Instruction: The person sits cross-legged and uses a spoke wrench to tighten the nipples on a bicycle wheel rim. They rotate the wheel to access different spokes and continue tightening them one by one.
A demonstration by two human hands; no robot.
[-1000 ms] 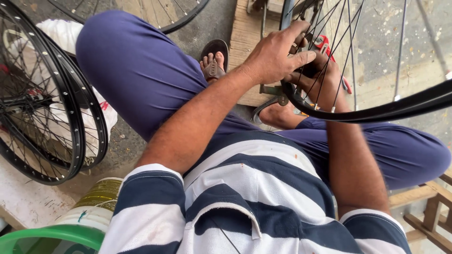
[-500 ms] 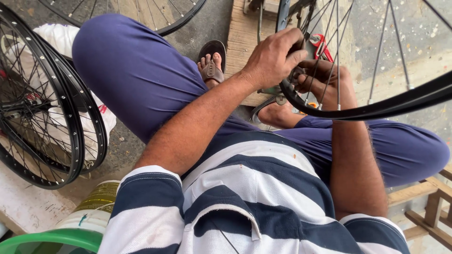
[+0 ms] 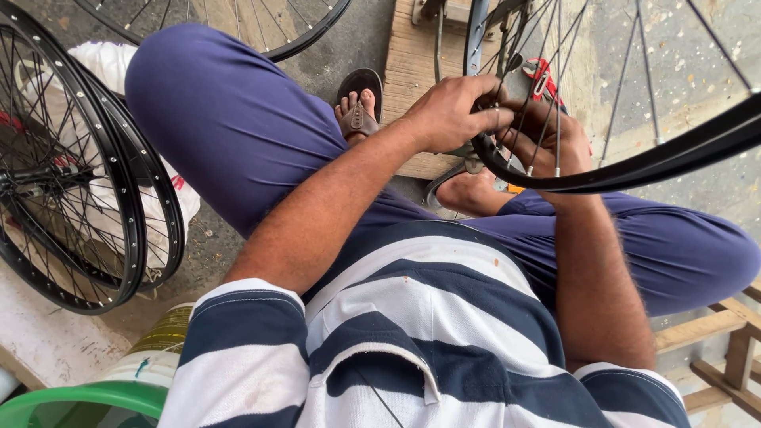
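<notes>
Nearest the camera sat the striped shirt (image 3: 412, 341), navy and white bands filling the bottom of the view, with a green tub rim (image 3: 79, 396) and a pale bucket (image 3: 151, 357) tucked at the lower left. Just beyond, purple trousers (image 3: 230, 135) spread wide, one knee up at the left, the other leg stretched to the right.

Up came both forearms, meeting at the black wheel rim (image 3: 634, 162), which swept across the right side with its thin spokes (image 3: 555, 87) fanning upward. The left hand (image 3: 456, 111) was down on the rim's inner edge, its grip curled together around the rim and the spokes there, fingers pinching close. The right hand (image 3: 547, 135) sat just behind the spokes, partly hidden by them; its grip was closed, fingers folded in against the rim beside the left hand, though what exactly they pinched could not be told. A red-handled tool (image 3: 543, 75) showed just above the right hand, touching or nearly so.

Beneath the hands, two sandalled feet: one (image 3: 358, 103) on the concrete floor (image 3: 365, 32) beside a wooden board (image 3: 412, 55), the other (image 3: 468, 190) under the rim.

Far left, two more black spoked wheels (image 3: 87, 174) leaned against a white sack (image 3: 107, 59). At the right edge, a wooden frame (image 3: 725, 341).
</notes>
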